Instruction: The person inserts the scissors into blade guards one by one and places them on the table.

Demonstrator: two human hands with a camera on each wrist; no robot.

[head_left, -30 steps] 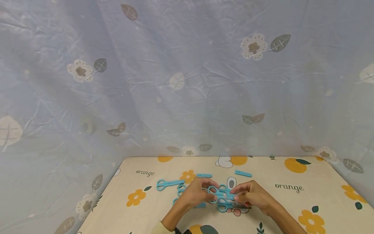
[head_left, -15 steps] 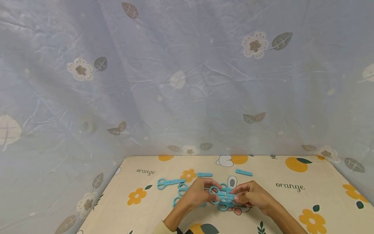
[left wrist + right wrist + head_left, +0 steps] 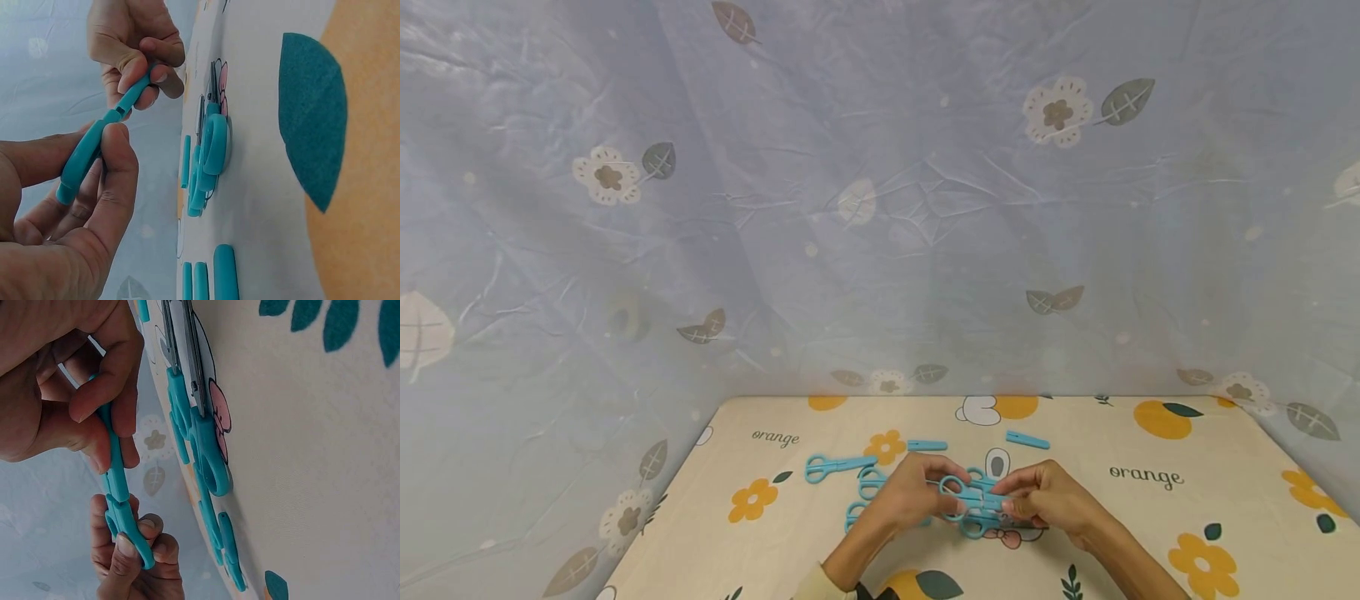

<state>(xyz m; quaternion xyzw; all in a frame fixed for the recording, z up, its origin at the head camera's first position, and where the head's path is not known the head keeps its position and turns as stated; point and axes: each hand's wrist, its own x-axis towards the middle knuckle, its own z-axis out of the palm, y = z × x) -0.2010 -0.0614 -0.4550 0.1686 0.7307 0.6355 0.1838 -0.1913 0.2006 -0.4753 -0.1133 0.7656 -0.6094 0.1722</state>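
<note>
My left hand (image 3: 913,493) grips a pair of light-blue scissors (image 3: 80,159) by the handles, thumb and fingers on either side. My right hand (image 3: 1054,504) pinches a blue blade cover (image 3: 117,472) between thumb and fingers. In the right wrist view the cover's end meets the scissors' handle, and no bare blade shows between them. Both are held above the table. Below them lie scissors with bare metal blades (image 3: 195,362), their blue handles (image 3: 209,450) toward the left hand. Other blue scissors (image 3: 870,482) lie partly hidden behind my left hand.
A covered pair of scissors (image 3: 841,465) lies farther left on the patterned tablecloth (image 3: 700,533). Two loose blade covers, a left one (image 3: 927,445) and a right one (image 3: 1027,439), lie beyond the hands. A patterned curtain (image 3: 880,208) hangs behind the table.
My left hand has edged slightly right with the scissors, toward the cover. My right hand has hardly moved, and the head view has shifted a little.
</note>
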